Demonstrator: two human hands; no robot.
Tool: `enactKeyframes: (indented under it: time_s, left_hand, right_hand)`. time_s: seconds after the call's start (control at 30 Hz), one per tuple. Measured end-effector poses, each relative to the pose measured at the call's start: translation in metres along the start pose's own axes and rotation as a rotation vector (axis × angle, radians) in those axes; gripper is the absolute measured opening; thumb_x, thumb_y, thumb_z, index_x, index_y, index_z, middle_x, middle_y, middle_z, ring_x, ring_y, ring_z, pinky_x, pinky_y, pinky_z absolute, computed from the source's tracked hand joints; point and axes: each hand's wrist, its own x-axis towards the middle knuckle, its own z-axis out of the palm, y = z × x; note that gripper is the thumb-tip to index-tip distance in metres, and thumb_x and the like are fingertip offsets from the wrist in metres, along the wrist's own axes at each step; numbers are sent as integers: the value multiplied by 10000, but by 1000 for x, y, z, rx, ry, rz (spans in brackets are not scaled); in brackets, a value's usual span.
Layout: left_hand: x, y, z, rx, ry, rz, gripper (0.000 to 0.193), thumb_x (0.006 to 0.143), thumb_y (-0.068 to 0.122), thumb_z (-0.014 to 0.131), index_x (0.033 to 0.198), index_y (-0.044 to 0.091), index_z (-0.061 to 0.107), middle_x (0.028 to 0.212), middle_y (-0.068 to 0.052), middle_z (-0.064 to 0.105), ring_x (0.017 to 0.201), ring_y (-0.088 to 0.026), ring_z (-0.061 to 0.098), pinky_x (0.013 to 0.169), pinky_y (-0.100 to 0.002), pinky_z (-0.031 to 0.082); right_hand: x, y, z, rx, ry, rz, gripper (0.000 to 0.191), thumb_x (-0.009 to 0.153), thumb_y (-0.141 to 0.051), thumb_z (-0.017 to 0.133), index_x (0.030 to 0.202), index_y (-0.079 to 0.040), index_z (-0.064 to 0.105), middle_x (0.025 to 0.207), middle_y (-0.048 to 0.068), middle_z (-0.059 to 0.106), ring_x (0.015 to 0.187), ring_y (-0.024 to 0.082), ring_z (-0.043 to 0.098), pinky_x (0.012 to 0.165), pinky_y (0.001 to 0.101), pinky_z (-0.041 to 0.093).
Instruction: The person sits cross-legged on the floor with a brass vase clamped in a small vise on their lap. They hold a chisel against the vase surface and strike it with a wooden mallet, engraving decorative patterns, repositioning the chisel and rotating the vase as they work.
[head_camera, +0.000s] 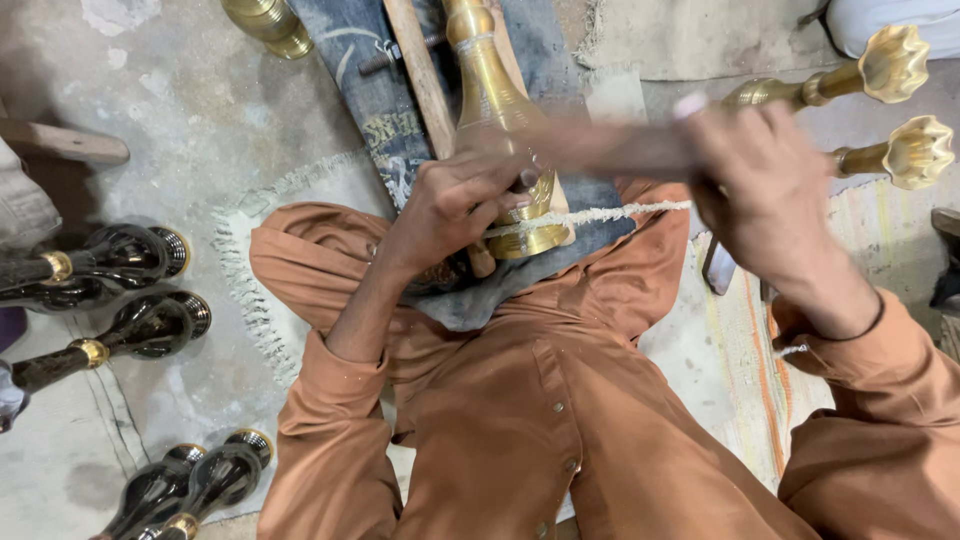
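Floor-side brass vase (497, 110) lengthwise, base nearest

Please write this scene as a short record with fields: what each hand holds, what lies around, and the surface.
left hand: left hand grips the wide lower end of a brass vase-shaped piece
right hand: right hand pulls a white cord taut; motion-blurred
cord: runs from the right hand to the brass piece and appears to wrap around it
support: the piece lies on a wooden bar over dark cloth
left side: dark glossy pieces on the floor
upper right: two brass flower-topped stems
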Motion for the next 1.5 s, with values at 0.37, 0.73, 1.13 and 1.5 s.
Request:
enactKeyframes:
  time_s: [0.37,0.73,1.13,1.5]
  left_hand:
    - [2,3,-2,-31,28,8,272,914,28,763,1179,13,703,1131,-157,744,1012,-302,737,877,-378,605]
    - [-4,4,-2,-3,17,-32,275,891,61,840,1123,-9,711,1006,-119,743,861,-291,716,754,-377,569]
    - [-22,-9,7,-174,54,-103,240,828,-49,765,1047,26,704,1013,-85,757,884,-204,760,750,-319,604]
    - [-34,1,13,-408,587,-287,294,1010,-46,709,1283,2,614,1069,-93,735,944,-145,743,826,-316,646]
  right_hand:
    - [-2,0,6,100,-25,137,605,858,10,807,1420,-50,593,1010,77,619,887,297,568,738,450,480]
    - [-12,8,-3,5,-89,78,566,858,5,807,1373,-121,609,1095,75,623,975,313,582,757,437,493]
    - [1,0,-10,-169,-35,-73,622,826,-74,841,1413,-97,636,1025,55,638,929,276,584,737,398,472]
    - [-17,5,-2,60,-27,137,689,734,66,790,1391,19,589,1028,174,636,884,359,586,759,455,493]
